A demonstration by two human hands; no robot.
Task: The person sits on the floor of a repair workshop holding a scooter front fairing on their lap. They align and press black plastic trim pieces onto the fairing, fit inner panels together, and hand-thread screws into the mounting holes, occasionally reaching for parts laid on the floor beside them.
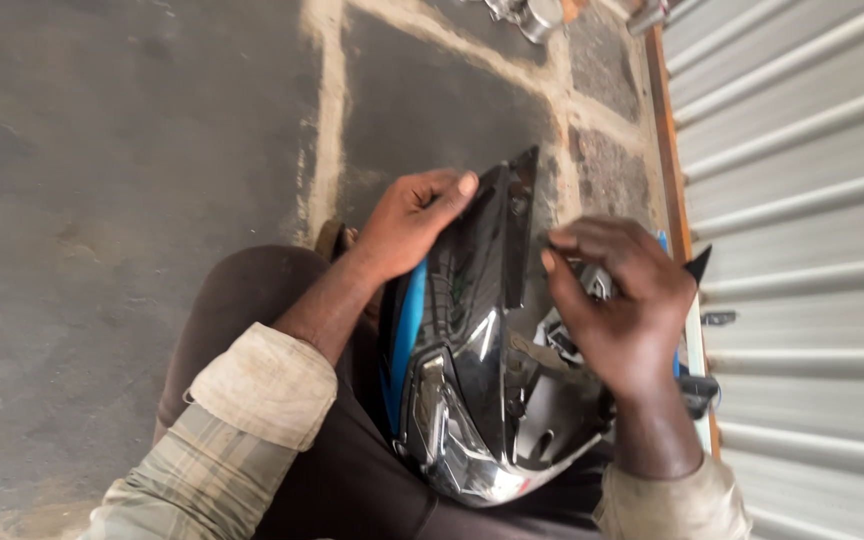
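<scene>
Presently, the head view shows a seated person holding a motorcycle headlight cowl (pixel 472 340) upright on the lap, near the centre of the scene. The left hand (pixel 412 220) grips the cowl's far left edge, thumb laid across the top of the black panel and fingers wrapped behind it. The right hand (pixel 622 300) is curled over the cowl's open back on the right side, fingertips bent inward upon the inner fittings (pixel 567 335); whether it pinches a small part there cannot be told.

Progress, as judged: the cowl is off any vehicle and turned with its rear cavity exposed, so removal looks complete; work on the inside appears to be in hand and unfinished, since no loose fastener or detached piece is visible.

Materials: the cowl is glossy black moulded plastic with a bright blue stripe (pixel 407 330) down its left flank and a clear, reflective lens (pixel 452 440) at the near end. Its far tip is sharp and angular. The inner parts are pale grey and silvery.

Surroundings: a rough, dark concrete floor (pixel 132 200) with pale seams lies left and far. A ribbed, light metal shutter (pixel 812 200) runs along the right. Shiny metal tins (pixel 532 15) sit at the far edge. The rolled sleeves (pixel 262 385) are worn, checked cloth.
</scene>
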